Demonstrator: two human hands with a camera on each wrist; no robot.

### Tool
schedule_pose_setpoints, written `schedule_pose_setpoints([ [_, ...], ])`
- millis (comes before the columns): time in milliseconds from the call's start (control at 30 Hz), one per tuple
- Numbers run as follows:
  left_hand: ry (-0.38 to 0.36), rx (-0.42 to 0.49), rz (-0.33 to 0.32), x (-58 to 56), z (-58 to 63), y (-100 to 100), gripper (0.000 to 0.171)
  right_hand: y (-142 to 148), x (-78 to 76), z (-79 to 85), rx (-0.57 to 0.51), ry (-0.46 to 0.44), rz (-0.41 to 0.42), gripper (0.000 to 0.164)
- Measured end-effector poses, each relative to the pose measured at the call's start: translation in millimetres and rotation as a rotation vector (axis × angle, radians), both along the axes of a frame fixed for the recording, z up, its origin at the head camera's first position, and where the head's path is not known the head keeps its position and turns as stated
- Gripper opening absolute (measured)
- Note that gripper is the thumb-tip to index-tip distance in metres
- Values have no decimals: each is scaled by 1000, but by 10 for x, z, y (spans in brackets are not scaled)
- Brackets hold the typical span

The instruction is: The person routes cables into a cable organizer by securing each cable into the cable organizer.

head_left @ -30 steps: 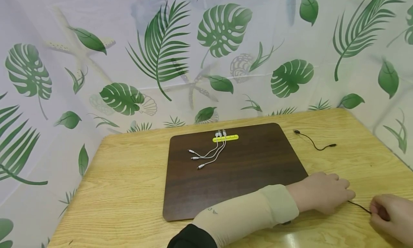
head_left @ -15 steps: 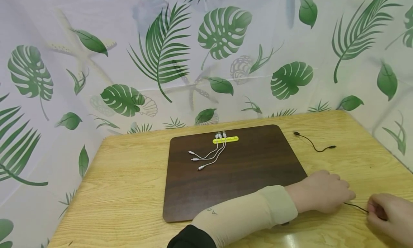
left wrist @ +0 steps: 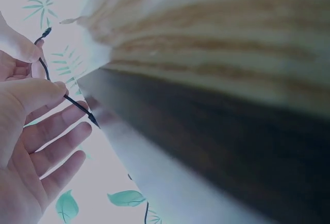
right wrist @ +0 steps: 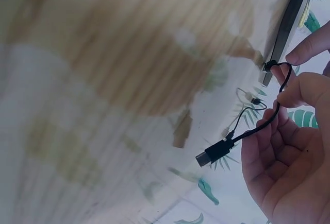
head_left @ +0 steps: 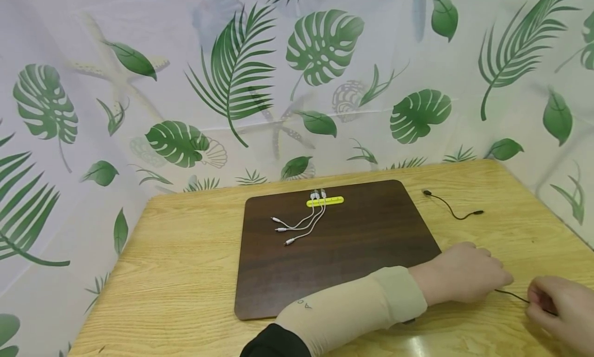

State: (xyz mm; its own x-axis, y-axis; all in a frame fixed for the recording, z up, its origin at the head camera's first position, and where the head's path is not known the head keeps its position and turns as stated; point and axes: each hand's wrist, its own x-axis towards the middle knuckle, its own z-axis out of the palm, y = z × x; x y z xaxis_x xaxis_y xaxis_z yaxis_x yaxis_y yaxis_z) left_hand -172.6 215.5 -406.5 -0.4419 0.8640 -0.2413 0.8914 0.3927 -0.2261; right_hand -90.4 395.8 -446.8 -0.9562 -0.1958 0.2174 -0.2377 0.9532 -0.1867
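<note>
Both hands hold a short black USB cable (right wrist: 265,123) low over the right front of the table. In the left wrist view my left hand (left wrist: 31,136) pinches it between thumb and index finger, the other fingers spread, with one small plug (left wrist: 93,119) sticking out past them. My right hand (head_left: 563,308) pinches the cable a short way to the right. The right wrist view shows its USB plug (right wrist: 214,152) hanging free beyond the right hand's fingers. In the head view the left hand (head_left: 464,272) hides its end of the cable.
A dark brown board (head_left: 325,259) lies on the wooden table (head_left: 185,254), partly under the left sleeve (head_left: 357,305). Its yellow cable clip (head_left: 334,200) holds several white cables (head_left: 308,233). Another black cable (head_left: 450,207) lies at the back right. A leaf-print cloth (head_left: 278,88) hangs behind.
The right hand has moved slightly left, closer to the left hand, and the stretch of cable between them sits a little further left. The board and other cables stay put.
</note>
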Motion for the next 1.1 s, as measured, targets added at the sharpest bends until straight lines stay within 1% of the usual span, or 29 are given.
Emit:
schedule_pose_setpoints([
  [67,5,9,-3,4,7,-5,22,-11,2,2,-8,34,3,29],
  [200,5,14,4,6,26,-18,24,-21,2,3,-15,66,11,29],
  [367,-9,5,34,-2,45,-40,27,-12,2,-13,-16,81,23,29],
  [500,-24,-8,55,-18,72,-56,34,0,-14,-14,-8,78,31,30],
  [567,-33,-5,62,-28,88,-68,34,0,-22,-8,-9,78,40,31],
  [667,-26,13,59,-45,105,-93,29,-12,-26,4,-11,93,51,30],
  [733,-12,26,54,-57,113,-115,26,-25,-24,12,-21,115,68,29],
  [833,4,45,43,-75,120,-144,27,-42,-22,27,-39,157,106,28],
  [967,-5,58,45,-100,139,-173,29,-54,-36,42,-56,210,159,28],
  [1100,-6,74,44,-127,151,-216,24,-72,-62,62,-63,241,192,26],
])
